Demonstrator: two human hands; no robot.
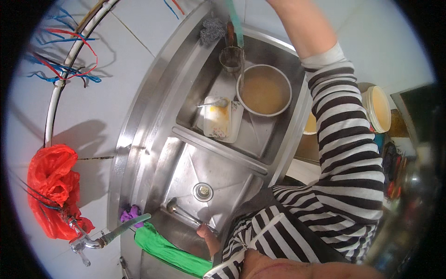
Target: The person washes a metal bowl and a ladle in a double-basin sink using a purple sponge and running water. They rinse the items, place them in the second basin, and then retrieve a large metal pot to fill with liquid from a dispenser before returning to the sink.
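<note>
My left hand [205, 231] grips the handle of a metal ladle [183, 212] low over the near sink basin [223, 167]. The ladle's bowl points towards the wall, left of the drain [203, 192]. My right arm [345, 115] reaches up past the top edge, and its hand is out of view. Water runs from a green hose [236, 26] into a round metal pot [266, 90] of cloudy brownish liquid in the far basin. Beside it are stacked rectangular dishes [217, 122] with yellow residue and a spoon [217, 103]. A saucepan-like dipper [230, 59] stands at the back corner.
A steel-wool scourer [212, 31] lies on the rim. A purple cloth [130, 213] and a green cloth [172, 249] lie near a tap [83, 240] with a short hose. A red plastic bag [54, 191] hangs at the wall. Plastic tubs [379, 108] stand behind my right arm.
</note>
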